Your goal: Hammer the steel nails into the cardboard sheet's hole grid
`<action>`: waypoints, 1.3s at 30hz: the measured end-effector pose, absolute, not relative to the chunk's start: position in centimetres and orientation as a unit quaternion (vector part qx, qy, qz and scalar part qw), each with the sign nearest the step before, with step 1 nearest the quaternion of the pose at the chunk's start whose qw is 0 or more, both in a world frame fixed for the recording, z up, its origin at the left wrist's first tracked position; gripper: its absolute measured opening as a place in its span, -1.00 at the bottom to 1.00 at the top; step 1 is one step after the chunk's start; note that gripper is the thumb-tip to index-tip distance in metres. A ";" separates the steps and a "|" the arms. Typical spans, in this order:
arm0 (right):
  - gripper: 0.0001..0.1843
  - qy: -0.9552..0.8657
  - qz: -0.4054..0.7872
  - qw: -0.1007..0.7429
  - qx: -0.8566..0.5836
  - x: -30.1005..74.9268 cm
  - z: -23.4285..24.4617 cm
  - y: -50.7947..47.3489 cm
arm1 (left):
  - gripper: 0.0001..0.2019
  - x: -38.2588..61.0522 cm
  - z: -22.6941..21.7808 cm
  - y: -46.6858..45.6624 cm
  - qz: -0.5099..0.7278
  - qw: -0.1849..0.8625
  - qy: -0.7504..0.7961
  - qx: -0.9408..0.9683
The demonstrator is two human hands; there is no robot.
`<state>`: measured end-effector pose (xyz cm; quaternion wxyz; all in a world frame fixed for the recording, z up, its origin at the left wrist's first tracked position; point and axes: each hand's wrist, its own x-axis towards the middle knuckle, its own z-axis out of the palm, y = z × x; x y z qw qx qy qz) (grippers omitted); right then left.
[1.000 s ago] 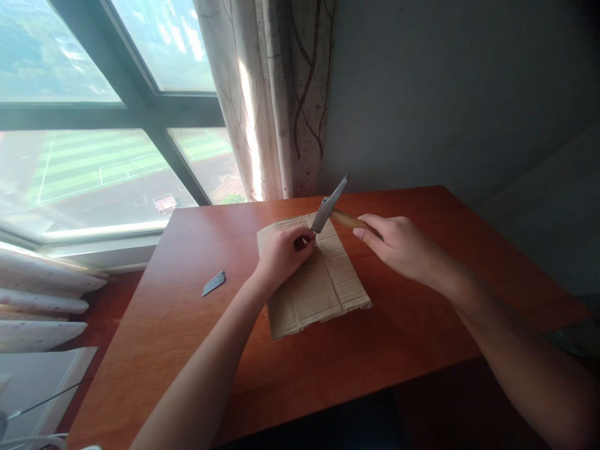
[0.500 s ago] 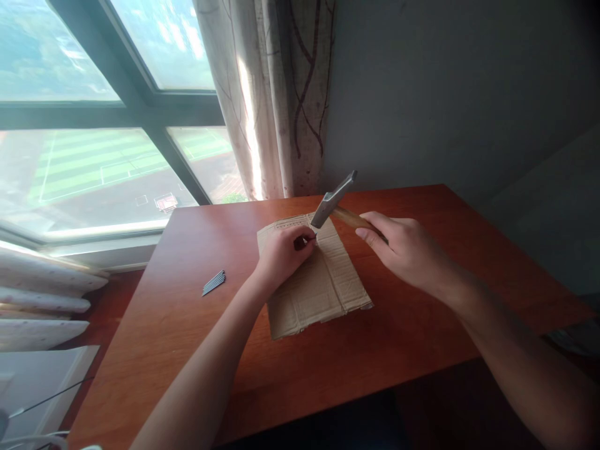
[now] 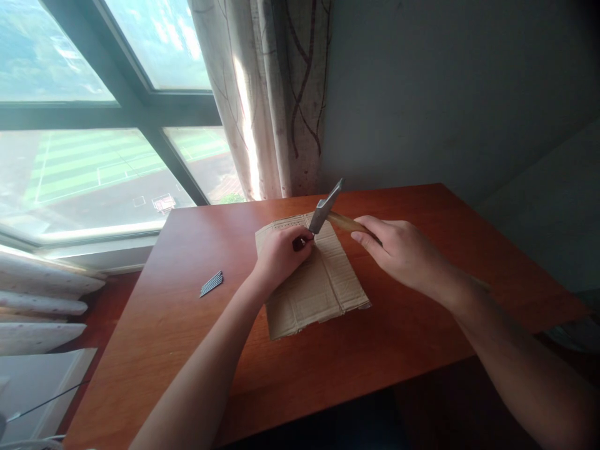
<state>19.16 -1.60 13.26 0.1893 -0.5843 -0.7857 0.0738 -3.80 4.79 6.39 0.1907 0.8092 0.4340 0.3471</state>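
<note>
My right hand [image 3: 394, 247] is wrapped round the wooden handle of a hammer [image 3: 327, 206], whose metal head slants down to my left fingertips. My left hand [image 3: 284, 250] rests on a piece of cardboard [image 3: 314, 294], thumb and forefinger pinched round a nail [image 3: 314, 235]. Only the nail's top shows, right under the hammer's face; the fingers hide the rest. Left of my forearm, several loose nails [image 3: 211, 284] lie side by side on the table.
The reddish wooden table [image 3: 412, 337] carries the cardboard near its middle. Behind its far edge hang a patterned curtain [image 3: 262, 112] and a grey wall [image 3: 422, 94]. A window [image 3: 84, 162] is at the left, and a curtain's lower folds [image 3: 42, 300] hang beside the table.
The hammer head has come down and slightly left, from above the nail to right at its top. My left hand keeps its pinch on the cardboard.
</note>
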 end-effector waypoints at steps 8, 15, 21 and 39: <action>-0.77 -0.792 0.070 0.157 -0.585 18.7 13.3 -1.8 | -0.94 -3.8 6.5 4.7 0.331 0.177 0.440 0.816; -0.76 -0.779 0.082 0.205 -0.587 19.1 12.8 -1.8 | -0.93 -3.9 6.4 4.8 0.331 0.204 0.434 0.813; -0.74 -0.772 0.076 0.210 -0.595 19.9 12.4 -1.7 | -0.86 -5.0 8.0 3.8 0.301 0.155 0.448 0.828; -0.77 -0.789 0.075 0.155 -0.590 18.7 12.3 -1.8 | -0.82 -5.9 7.4 0.9 0.221 0.051 0.475 0.850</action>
